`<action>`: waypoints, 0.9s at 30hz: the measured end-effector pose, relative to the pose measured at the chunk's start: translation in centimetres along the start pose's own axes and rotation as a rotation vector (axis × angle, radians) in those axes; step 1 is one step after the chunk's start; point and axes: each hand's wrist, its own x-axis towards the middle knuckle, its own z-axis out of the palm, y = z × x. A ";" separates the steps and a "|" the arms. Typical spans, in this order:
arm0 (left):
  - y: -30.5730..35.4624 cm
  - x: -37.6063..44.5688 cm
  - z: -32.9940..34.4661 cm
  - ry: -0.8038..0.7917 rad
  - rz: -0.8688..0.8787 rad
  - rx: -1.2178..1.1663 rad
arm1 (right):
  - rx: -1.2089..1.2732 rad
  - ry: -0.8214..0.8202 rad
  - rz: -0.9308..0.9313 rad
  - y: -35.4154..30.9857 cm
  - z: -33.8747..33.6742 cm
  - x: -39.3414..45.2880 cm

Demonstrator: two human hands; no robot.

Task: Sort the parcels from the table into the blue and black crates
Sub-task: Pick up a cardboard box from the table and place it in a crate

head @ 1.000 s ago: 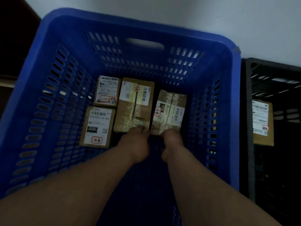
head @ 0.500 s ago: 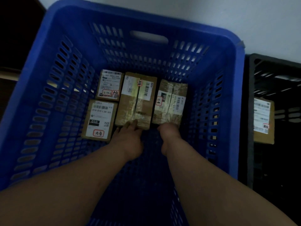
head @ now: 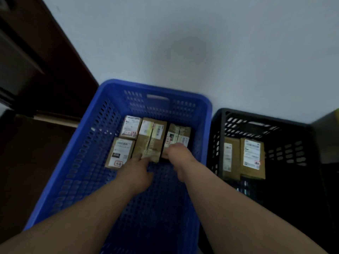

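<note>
The blue crate (head: 156,87) stands in front of me with several taped cardboard parcels on its floor. Two small labelled ones lie at the left, one far (head: 130,127) and one near (head: 121,153). The long middle parcel (head: 151,138) has my left hand (head: 136,169) at its near end, fingers spread and touching it. My right hand (head: 180,156) lies curled over the near end of the right parcel (head: 178,133), and its grip is hidden. To the right, the black crate (head: 256,117) holds two parcels (head: 230,158) (head: 253,157).
A white wall (head: 183,43) rises just behind both crates. Dark wooden furniture (head: 27,74) fills the left side. A dark object (head: 327,129) stands at the right edge beside the black crate. The near half of the blue crate's floor is bare.
The view has tilted up and pulled back, so the wall and more of the black crate show. Both hands stay at the near ends of the middle and right parcels.
</note>
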 end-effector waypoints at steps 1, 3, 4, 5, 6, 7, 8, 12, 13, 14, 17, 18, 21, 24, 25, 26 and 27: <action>0.8 -1.2 -0.7 0.022 0.011 -0.001 | -0.018 0.004 -0.029 -0.1 -0.9 -1.7; 2.4 -3.7 -2.2 0.075 0.040 -0.008 | 0.056 0.067 -0.078 0.3 -2.8 -5.7; 3.3 -5.1 -2.9 0.103 0.059 -0.018 | 0.103 0.096 -0.110 0.8 -3.8 -7.6; 4.3 -6.5 -3.5 0.128 0.085 -0.038 | 0.112 0.112 -0.145 1.3 -4.7 -9.6; 5.3 -8.0 -4.0 0.149 0.113 -0.068 | 0.109 0.123 -0.179 2.2 -5.5 -11.5; 6.3 -9.4 -4.5 0.175 0.150 -0.103 | 0.114 0.155 -0.209 3.2 -6.3 -13.6; 7.3 -10.8 -4.9 0.197 0.183 -0.142 | 0.126 0.188 -0.232 4.2 -7.1 -15.3; 10.6 -16.4 -5.3 0.209 0.255 -0.256 | 0.181 0.300 -0.266 9.3 -9.5 -21.5; 11.5 -17.7 -5.3 0.210 0.276 -0.265 | 0.184 0.332 -0.261 10.6 -10.2 -23.1; 12.4 -19.0 -5.3 0.220 0.299 -0.264 | 0.186 0.364 -0.257 11.9 -10.9 -24.5; 15.7 -22.3 -5.1 0.259 0.350 -0.235 | 0.172 0.423 -0.244 15.6 -13.6 -28.7; 17.0 -23.2 -4.8 0.264 0.349 -0.207 | 0.167 0.437 -0.241 16.9 -14.7 -29.9; 21.6 -25.3 -3.8 0.287 0.378 -0.188 | 0.179 0.478 -0.241 20.8 -18.3 -33.8; 27.8 -26.9 -1.9 0.307 0.451 -0.180 | 0.212 0.541 -0.244 25.0 -22.5 -37.0; 30.2 -27.4 -1.1 0.308 0.482 -0.174 | 0.229 0.553 -0.239 26.6 -24.0 -37.9; 32.8 -27.8 -0.1 0.304 0.509 -0.173 | 0.244 0.558 -0.228 28.2 -25.7 -38.9; 35.5 -28.3 0.9 0.297 0.533 -0.180 | 0.255 0.562 -0.217 30.0 -27.4 -39.8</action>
